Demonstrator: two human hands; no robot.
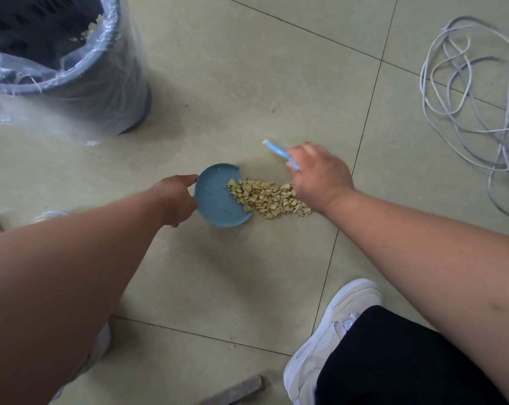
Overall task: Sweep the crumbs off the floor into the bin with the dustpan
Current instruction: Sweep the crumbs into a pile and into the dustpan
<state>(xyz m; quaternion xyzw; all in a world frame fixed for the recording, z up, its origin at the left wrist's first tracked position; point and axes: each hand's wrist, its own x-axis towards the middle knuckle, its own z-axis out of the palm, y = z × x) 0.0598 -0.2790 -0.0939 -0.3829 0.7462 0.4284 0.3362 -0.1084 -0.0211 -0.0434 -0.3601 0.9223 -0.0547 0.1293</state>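
A pile of pale yellow crumbs (pixel 272 197) lies on the tiled floor at centre. Its left edge spills onto a round blue dustpan (pixel 215 200), which my left hand (pixel 174 200) grips at its left rim, tilted toward the pile. My right hand (pixel 317 173) is closed around a light blue brush (pixel 279 153) at the pile's right side; the handle end points up-left and the bristles are hidden under the hand. A dark bin (pixel 72 68) lined with a clear plastic bag stands at the top left, with a few crumbs inside.
A tangle of white cable (pixel 475 112) lies on the floor at the right. My white shoe (pixel 329 331) and dark trouser leg are at the lower right. A grey bar (pixel 235 391) lies at the bottom edge.
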